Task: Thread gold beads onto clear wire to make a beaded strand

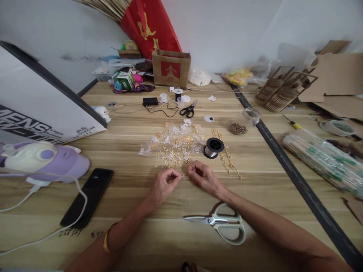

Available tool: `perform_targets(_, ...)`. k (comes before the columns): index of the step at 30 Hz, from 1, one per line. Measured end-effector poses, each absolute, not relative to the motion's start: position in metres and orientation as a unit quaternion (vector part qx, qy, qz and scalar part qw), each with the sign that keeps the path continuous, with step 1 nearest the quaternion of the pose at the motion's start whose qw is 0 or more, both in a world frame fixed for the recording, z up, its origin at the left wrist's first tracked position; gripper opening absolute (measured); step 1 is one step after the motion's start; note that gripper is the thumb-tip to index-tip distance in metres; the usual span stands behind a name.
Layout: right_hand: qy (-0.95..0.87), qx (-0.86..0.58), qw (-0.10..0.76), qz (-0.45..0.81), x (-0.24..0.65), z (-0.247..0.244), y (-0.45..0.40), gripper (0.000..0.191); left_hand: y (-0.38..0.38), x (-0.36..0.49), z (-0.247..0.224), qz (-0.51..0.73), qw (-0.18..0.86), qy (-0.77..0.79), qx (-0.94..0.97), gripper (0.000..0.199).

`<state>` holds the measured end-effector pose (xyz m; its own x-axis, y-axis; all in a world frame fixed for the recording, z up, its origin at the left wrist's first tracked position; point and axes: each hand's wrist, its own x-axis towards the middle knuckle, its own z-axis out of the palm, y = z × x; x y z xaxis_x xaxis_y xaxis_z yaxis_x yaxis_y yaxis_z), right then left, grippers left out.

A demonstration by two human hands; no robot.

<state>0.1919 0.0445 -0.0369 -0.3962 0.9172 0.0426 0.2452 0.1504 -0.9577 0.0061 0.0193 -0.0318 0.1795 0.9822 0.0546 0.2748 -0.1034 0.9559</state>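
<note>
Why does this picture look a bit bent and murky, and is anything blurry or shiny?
Head view: the lens seems wide, as the white box looks stretched at the left edge; light is soft and dim, with a faint shadow beside the pale-handled scissors; mild glints show on the plastic-wrapped sticks; the loose beads are too small and soft to tell apart clearly.

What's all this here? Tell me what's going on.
A person at a wooden table is working with tiny beads. The left hand and right hand have their fingertips on either side of them; the exact grip is too small to tell. Just beyond lies a loose spread of gold and clear pieces, with a black spool and gold chain to its right. Pale-handled scissors lie nearer the person, unheld.
</note>
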Motion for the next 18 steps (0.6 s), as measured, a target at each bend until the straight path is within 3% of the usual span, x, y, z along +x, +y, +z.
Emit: perform_targets(18,-0.560,-0.341,0.366,0.661,0.186,-0.029,0.039,0.030,0.018,0.006,-0.030,0.350,0.381,0.510,0.687,0.009)
